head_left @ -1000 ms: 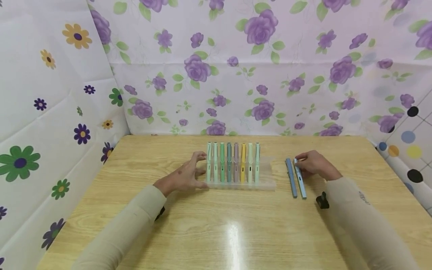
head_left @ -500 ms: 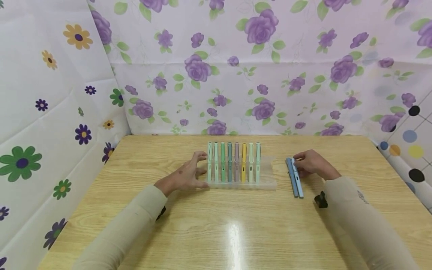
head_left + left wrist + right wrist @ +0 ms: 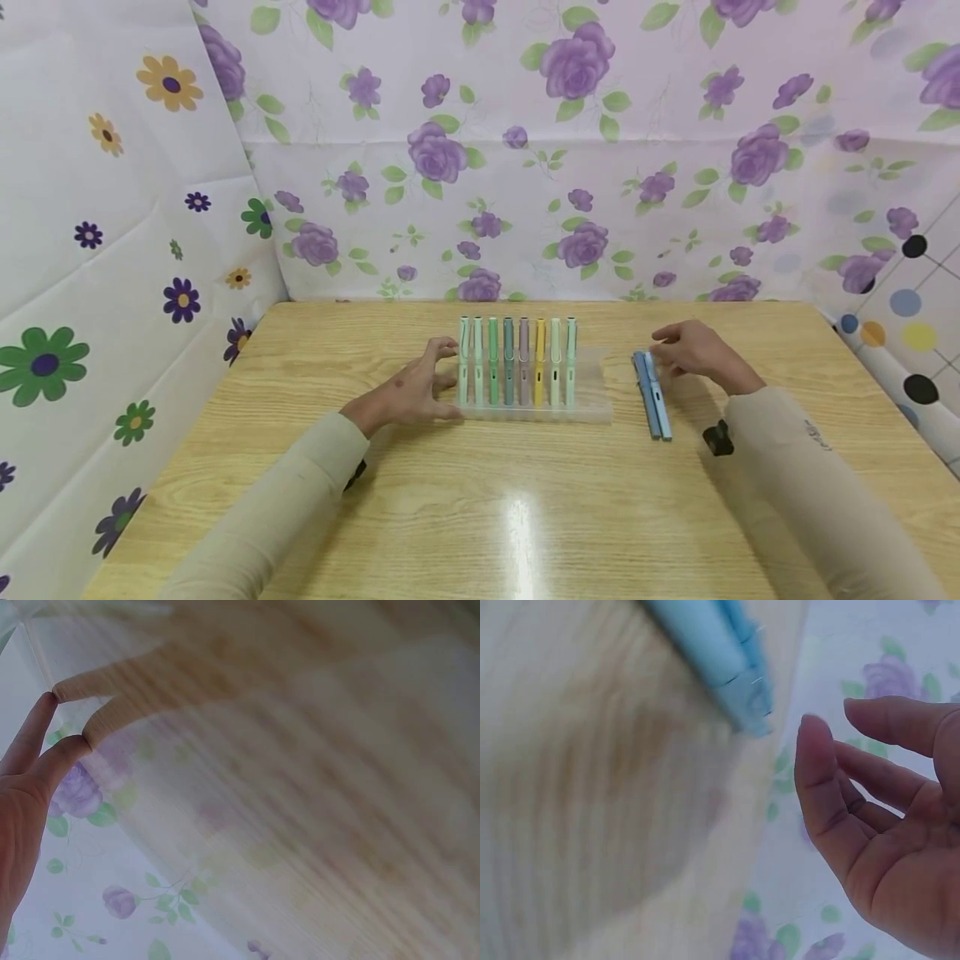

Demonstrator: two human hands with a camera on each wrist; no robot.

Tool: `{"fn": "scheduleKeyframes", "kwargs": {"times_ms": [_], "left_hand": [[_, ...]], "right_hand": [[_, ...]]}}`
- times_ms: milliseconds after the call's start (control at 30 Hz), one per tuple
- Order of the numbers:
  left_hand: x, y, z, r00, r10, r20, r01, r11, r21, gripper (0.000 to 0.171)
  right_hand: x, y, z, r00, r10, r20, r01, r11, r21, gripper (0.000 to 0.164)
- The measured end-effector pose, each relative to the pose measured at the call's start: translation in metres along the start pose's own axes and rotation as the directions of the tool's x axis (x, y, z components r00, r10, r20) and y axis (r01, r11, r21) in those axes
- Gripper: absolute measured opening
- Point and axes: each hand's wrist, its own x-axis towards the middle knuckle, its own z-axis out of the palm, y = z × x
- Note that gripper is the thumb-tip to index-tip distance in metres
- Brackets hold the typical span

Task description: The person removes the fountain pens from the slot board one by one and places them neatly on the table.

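Two blue pens lie on the table right of the rack, lengthwise and side by side: a darker blue pen (image 3: 647, 396) and a pale blue pen (image 3: 658, 398) with a small dark slot in its barrel (they look to be touching, or nearly). Both tilt slightly, far ends leftward. Right hand (image 3: 697, 352) is just beyond their far ends, thumb and fingers apart, loosely bent, holding nothing; the right wrist view shows a gap between fingertips and pens, pens blurred there.

See-through pen rack (image 3: 592, 377) sits mid-table, eight capped pens in a row, caps at the far end, most with visible wire clips. Left to right: two pale mint pens (image 3: 478, 371), green pen (image 3: 493, 367), dark teal pen (image 3: 509, 371), mauve pen (image 3: 523, 371), yellow pen (image 3: 539, 371), pale yellow-green pen (image 3: 555, 367), mint pen (image 3: 571, 371). Panel runs on past the last one. Left hand (image 3: 412, 392) is at the rack's left end, thumb and fingers spread wide, fingertips touching the panel edge in the left wrist view.

Table (image 3: 420, 517) is light wood grain, glare streak near the front. Back sheet (image 3: 510, 208): white, purple roses, green leaves. Left sheet (image 3: 45, 275): white, multicoloured daisies. Right sheet (image 3: 941, 300): coloured dots, thin lines. Beige sleeves (image 3: 810, 492), black device (image 3: 718, 438) under the right cuff.
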Motion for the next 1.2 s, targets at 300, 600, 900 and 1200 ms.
{"fn": "scheduleKeyframes", "kwargs": {"times_ms": [300, 600, 900, 1200], "left_hand": [[0.0, -0.001, 0.0, 1.0, 0.004, -0.004, -0.004, 1.0, 0.0, 0.099], [0.0, -0.001, 0.001, 1.0, 0.003, -0.008, -0.004, 1.0, -0.014, 0.097], [0.0, 0.0, 0.001, 1.0, 0.005, -0.008, -0.005, 1.0, -0.001, 0.098], [0.001, 0.0, 0.001, 1.0, 0.002, -0.01, -0.002, 1.0, 0.0, 0.097]], "right_hand": [[-0.004, -0.036, 0.003, 0.994, -0.1, -0.05, 0.099, 0.995, -0.012, 0.05], [-0.007, -0.058, 0.011, 0.984, -0.159, -0.081, 0.161, 0.987, 0.023, 0.045], [-0.006, -0.072, 0.016, 0.977, -0.198, -0.085, 0.202, 0.978, 0.054, 0.048], [-0.001, -0.081, 0.028, 0.967, -0.233, -0.101, 0.239, 0.969, 0.055, 0.048]]}}
